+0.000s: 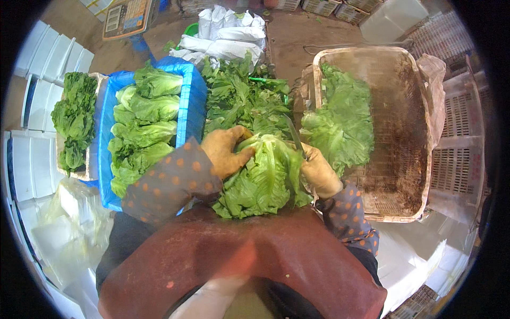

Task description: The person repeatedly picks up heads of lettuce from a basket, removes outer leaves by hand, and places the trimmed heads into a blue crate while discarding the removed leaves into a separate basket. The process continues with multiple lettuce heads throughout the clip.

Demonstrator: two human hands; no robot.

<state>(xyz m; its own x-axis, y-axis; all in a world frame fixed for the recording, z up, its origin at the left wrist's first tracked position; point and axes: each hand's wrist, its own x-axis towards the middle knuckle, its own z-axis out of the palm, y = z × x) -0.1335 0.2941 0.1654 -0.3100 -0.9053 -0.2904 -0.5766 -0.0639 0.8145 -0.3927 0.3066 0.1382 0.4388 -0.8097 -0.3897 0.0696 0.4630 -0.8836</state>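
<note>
A head of leafy lettuce (pixel 261 179) rests on the dark red apron over my lap, its stem end pointing away from me. My left hand (pixel 228 152) grips it near the stem, fingers around the outer leaves. In my right hand (pixel 318 170) is a knife (pixel 294 131), its blade pointing up and away beside the lettuce's right side; part of the handle is hidden by the fingers. Beyond both hands lies a pile of loose green leaves (pixel 247 95). More lettuce heads (pixel 147 105) lie in rows in a blue-lined box (pixel 192 79) to the left.
On the right, a dirty plastic crate (pixel 425 159) holds more lettuce (pixel 344 115) along its left side. A smaller box of greens (pixel 75 115) stands far left, near stacked white foam boxes (pixel 36 159). White wrapped bundles (pixel 233 44) and a digital scale (pixel 127 19) are farther back.
</note>
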